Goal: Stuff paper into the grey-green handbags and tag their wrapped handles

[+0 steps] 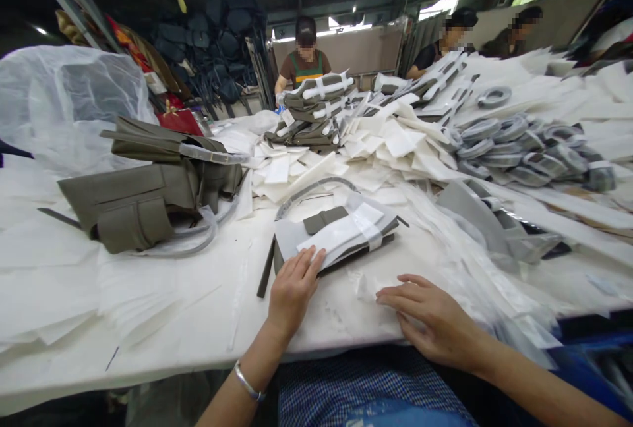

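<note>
Plainly, the olive flap handbag (324, 219) lies flat near the centre of my head view, on the white-covered worktable (208, 321), partly clad in white packing paper (341, 239) under a clear band (372, 230). Taking the bag as the hub of my clock, I see its sleeved handle (319, 183) arch out between eleven and twelve, while a dark strap end (266, 267) pokes out at eight.

The left hand (294, 288) sits at seven, fingers straight and together, laid over the paper's near edge; its thumb is hidden from my camera, so I can't say whether it pinches the bag or merely steadies it. The right hand (435, 318) is at four, fingers loosely curved with the thumb well apart, clasping nothing, just beside a scrap of clear film (364, 285).

I judge this bag light and limp, firmer where the panels double up. The paper probably slides on the leather-like face, and that face likely marks if scraped. I'd take hold of the body at three and nine, thumbs above and fingers beneath, gripping through paper and panel together; the handle looks floppy, a poor place to lift from.
</note>
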`<action>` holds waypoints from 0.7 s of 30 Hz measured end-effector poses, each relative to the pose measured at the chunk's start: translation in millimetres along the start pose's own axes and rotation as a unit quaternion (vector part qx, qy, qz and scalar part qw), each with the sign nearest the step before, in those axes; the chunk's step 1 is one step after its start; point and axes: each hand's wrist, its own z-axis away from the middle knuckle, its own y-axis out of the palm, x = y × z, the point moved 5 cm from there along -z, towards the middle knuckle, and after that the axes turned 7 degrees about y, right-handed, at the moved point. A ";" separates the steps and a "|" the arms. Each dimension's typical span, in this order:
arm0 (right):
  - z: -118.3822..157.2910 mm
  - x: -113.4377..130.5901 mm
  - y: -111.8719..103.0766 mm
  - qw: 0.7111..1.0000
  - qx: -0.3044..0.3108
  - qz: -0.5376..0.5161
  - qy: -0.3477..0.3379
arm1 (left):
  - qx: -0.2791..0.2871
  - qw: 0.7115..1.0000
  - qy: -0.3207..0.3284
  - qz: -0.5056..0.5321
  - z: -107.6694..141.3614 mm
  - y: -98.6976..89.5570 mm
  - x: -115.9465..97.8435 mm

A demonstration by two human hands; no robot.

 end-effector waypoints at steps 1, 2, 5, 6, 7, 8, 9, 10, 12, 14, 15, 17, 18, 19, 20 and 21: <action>3.8 -5.1 -2.6 0.999 -0.011 -0.022 0.045 | 0.000 1.000 0.005 0.002 -0.2 0.1 0.2; 6.6 -11.7 -5.2 0.994 -0.031 -0.039 0.096 | 0.000 1.000 0.009 0.004 -0.3 0.2 0.5; 9.1 -29.8 -7.2 0.972 -0.084 -0.051 0.212 | 0.002 1.000 0.008 0.004 0.0 0.8 1.2; 7.7 -32.1 -4.8 0.972 -0.082 -0.043 0.218 | 0.003 1.000 0.006 0.002 0.1 0.9 1.2; 5.6 -31.9 -1.1 0.976 -0.069 -0.032 0.206 | 0.004 1.000 0.003 0.000 0.3 0.9 1.1; 3.8 -29.7 3.5 0.982 -0.050 -0.021 0.183 | 0.005 1.000 0.002 -0.002 0.4 1.0 0.8; 2.9 -26.0 8.2 0.987 -0.029 -0.013 0.155 | 0.006 1.000 0.000 -0.003 0.6 0.9 0.6; 3.1 -21.5 12.5 0.992 -0.011 -0.010 0.128 | 0.007 1.000 -0.001 -0.003 0.8 0.9 0.4; 6.2 -13.3 16.8 0.994 -0.004 -0.021 0.103 | 0.010 1.000 -0.003 -0.002 1.1 1.0 0.2; 11.2 -8.6 16.1 0.989 -0.024 -0.063 0.133 | 0.012 1.000 -0.006 -0.001 1.3 0.9 0.3; 14.1 -7.6 15.7 0.981 -0.029 -0.097 0.167 | 0.013 1.000 -0.007 -0.002 1.1 0.8 0.3; 20.7 -5.1 19.9 0.946 0.001 -0.198 0.259 | 0.016 1.000 -0.007 -0.005 0.5 0.5 0.0; 24.6 -1.9 25.3 0.914 0.036 -0.268 0.303 | 0.017 1.000 -0.007 -0.006 0.2 0.3 -0.2; 28.8 3.1 32.1 0.872 0.074 -0.344 0.340 | 0.018 1.000 -0.006 -0.007 -0.2 0.0 -0.4; 33.3 9.2 39.6 0.823 0.108 -0.417 0.371 | 0.018 1.000 -0.006 -0.008 -0.6 -0.2 -0.6; 37.6 15.8 46.9 0.775 0.134 -0.479 0.390 | 0.018 1.000 -0.006 -0.008 -0.8 -0.4 -0.7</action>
